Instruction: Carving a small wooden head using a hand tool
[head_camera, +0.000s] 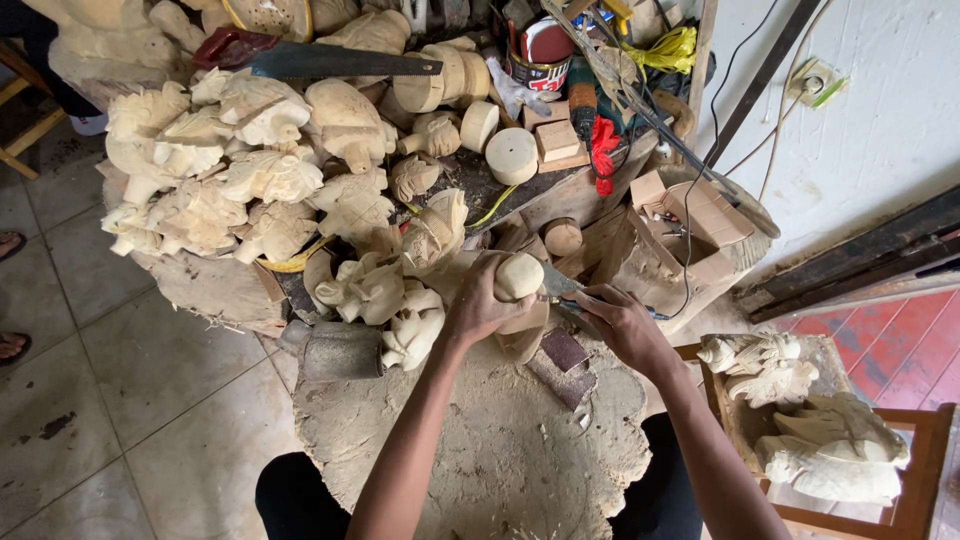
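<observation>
My left hand (480, 305) grips a pale, rounded block of wood (518, 277) and holds it upright on a big sawdust-covered stump (500, 440). My right hand (620, 322) is closed around a carving tool whose metal blade (560, 285) touches the right side of the block. Both forearms reach up from the bottom of the head view. Small dark sanding pieces (563, 350) lie on the stump just under my right hand.
A heap of pale carved wooden figures (260, 180) fills the left and middle. A handsaw (320, 62) lies on top. Round wood blanks (512, 155), a tin (540, 60), cardboard boxes (700, 215) and cables sit behind. More carvings (800, 420) rest on a stool at right.
</observation>
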